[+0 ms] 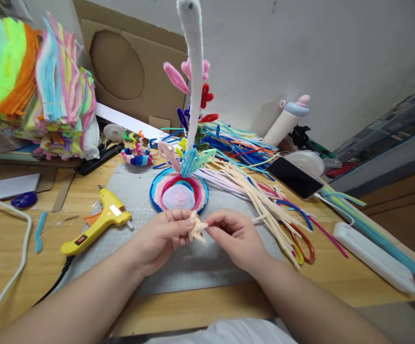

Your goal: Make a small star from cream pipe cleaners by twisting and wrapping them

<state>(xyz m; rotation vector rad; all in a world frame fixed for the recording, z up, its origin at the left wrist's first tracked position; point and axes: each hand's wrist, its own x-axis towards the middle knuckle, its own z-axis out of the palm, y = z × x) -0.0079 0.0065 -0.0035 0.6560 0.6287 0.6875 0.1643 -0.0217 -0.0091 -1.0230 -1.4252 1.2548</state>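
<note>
A small peach piece of bent pipe cleaner [198,228] is between my two hands, above the front of the grey cutting mat [207,272]. My left hand [173,229] pinches its left side. The thumb and forefinger of my right hand [236,234] are closed on its right tip. Just behind them stands a round pipe-cleaner base [152,191] with coloured rings. A tall white fuzzy stem [195,86] rises there, with pink, red and purple flowers about it and looped pastel shapes [191,162] low down.
A yellow glue gun [107,217] lies left of my hands. Loose peach pipe cleaners [265,205] spread to the right, near a phone [295,177] and a white power strip [374,257]. Bundled pipe cleaners [10,71] stand at the back left, a white bottle [286,122] at the back right.
</note>
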